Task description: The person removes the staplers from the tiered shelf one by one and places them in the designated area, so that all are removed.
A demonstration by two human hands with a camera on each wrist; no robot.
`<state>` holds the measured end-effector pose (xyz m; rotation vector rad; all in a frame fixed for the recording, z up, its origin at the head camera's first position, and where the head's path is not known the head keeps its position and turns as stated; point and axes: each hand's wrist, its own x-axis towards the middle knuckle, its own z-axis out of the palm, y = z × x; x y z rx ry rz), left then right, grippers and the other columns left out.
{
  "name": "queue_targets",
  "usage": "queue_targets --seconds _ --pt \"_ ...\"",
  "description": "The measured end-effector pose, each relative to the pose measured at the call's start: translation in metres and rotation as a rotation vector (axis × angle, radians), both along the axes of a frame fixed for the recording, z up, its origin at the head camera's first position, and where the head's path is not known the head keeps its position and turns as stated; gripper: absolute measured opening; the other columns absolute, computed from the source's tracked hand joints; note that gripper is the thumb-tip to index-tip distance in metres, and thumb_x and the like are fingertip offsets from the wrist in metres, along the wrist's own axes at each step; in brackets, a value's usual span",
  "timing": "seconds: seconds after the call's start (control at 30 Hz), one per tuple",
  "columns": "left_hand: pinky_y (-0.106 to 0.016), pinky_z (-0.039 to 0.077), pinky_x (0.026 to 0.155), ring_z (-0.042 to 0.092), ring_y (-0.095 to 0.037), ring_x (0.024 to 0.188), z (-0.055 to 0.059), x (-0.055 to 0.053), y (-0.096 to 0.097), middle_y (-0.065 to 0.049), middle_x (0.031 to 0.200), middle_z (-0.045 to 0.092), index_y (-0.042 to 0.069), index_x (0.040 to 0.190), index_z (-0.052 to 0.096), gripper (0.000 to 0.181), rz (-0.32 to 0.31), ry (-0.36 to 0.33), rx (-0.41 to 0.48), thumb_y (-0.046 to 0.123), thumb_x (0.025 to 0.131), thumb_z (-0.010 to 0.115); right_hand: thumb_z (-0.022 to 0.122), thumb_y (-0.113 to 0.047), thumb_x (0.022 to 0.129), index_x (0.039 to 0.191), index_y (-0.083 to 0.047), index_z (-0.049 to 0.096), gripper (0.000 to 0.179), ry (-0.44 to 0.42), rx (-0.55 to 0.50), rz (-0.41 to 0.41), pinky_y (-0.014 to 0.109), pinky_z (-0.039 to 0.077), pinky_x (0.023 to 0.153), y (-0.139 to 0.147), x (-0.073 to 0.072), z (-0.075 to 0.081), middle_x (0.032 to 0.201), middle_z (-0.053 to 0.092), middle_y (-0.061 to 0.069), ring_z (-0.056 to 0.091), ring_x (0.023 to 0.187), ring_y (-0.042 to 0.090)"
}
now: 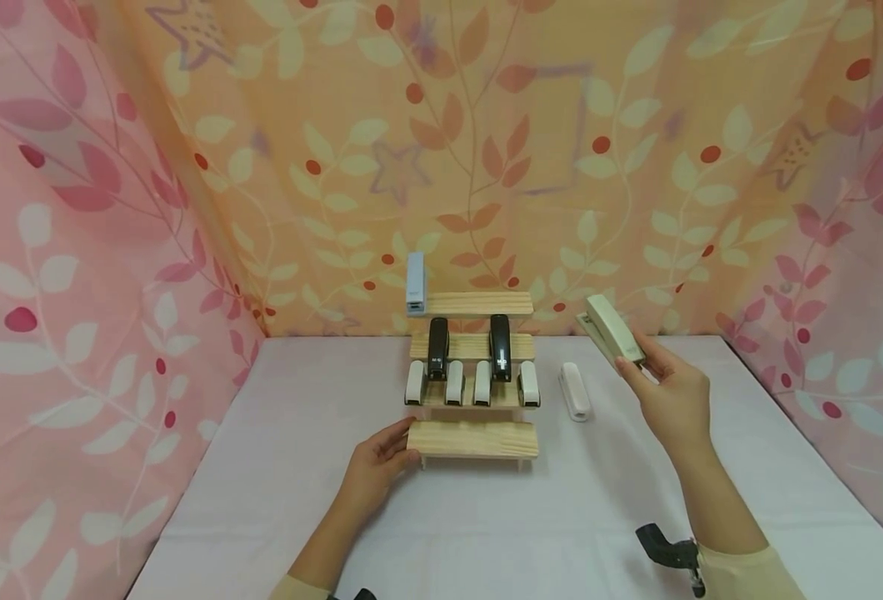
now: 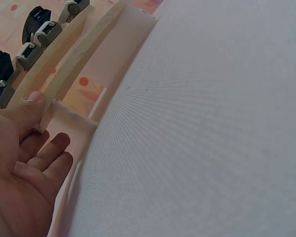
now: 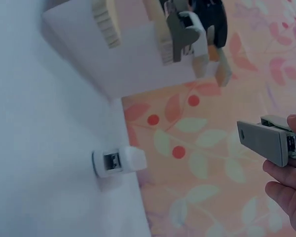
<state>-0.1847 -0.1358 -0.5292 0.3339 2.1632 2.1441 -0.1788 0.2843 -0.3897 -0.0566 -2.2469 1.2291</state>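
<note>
My right hand holds a pale cream-green stapler up in the air, to the right of a stepped wooden rack. In the right wrist view the thumb and fingers pinch this stapler at its back end. My left hand grips the left end of the rack's lowest step. The left wrist view shows its thumb on the wooden edge and the fingers curled below. A white stapler lies on the table between the rack and my right hand.
A light blue stapler stands at the left of the top step. Two black staplers, one at the right, sit on the step below. Several white staplers, one at the far right, line the third step. Patterned cloth hangs behind and at both sides.
</note>
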Motion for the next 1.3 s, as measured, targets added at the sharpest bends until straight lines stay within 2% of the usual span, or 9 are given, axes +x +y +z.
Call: queue_targets --seconds 0.27,0.5,0.8,1.03,1.3 --pt "-0.027 0.057 0.096 0.065 -0.024 0.123 -0.001 0.0 -0.001 -0.016 0.139 0.064 0.004 0.144 0.058 0.06 -0.004 0.014 -0.008 0.012 0.089 0.08 0.078 -0.021 0.094 0.142 -0.005 0.06 0.054 -0.074 -0.043 -0.027 0.004 0.048 0.081 0.015 -0.011 -0.028 0.136 0.062 0.021 0.061 0.124 0.03" --pt "-0.026 0.057 0.096 0.064 -0.025 0.125 0.0 0.0 0.0 -0.015 0.14 0.063 0.007 0.144 0.058 0.06 -0.003 -0.002 -0.009 0.012 0.088 0.08 0.076 -0.02 0.095 0.142 0.0 0.058 0.055 -0.136 -0.038 -0.076 0.0 0.045 0.078 0.031 -0.019 -0.055 0.132 0.063 0.024 0.061 0.123 0.035" --pt "-0.027 0.057 0.096 0.064 -0.027 0.126 0.002 0.002 0.0 -0.015 0.14 0.063 0.006 0.144 0.058 0.059 -0.002 0.001 -0.008 0.011 0.088 0.08 0.072 -0.03 0.098 0.144 0.003 0.055 0.059 -0.24 -0.046 -0.019 0.0 0.045 0.08 0.041 -0.029 -0.091 0.139 0.059 0.025 0.057 0.128 0.035" --pt "-0.027 0.057 0.096 0.064 -0.025 0.124 -0.001 -0.001 0.0 -0.018 0.141 0.062 0.004 0.145 0.056 0.061 -0.015 0.007 0.007 0.009 0.089 0.079 0.071 -0.032 0.099 0.147 0.001 0.052 0.062 -0.307 -0.068 -0.012 0.0 0.045 0.08 0.042 -0.029 -0.101 0.142 0.056 0.026 0.056 0.131 0.036" --pt "-0.027 0.057 0.096 0.065 -0.022 0.123 0.0 0.0 -0.001 -0.015 0.141 0.062 0.006 0.144 0.058 0.061 -0.015 -0.009 0.005 0.011 0.088 0.08 0.073 -0.028 0.097 0.146 0.001 0.053 0.06 -0.34 -0.062 -0.022 0.0 0.045 0.079 0.042 -0.032 -0.109 0.14 0.057 0.025 0.057 0.13 0.034"
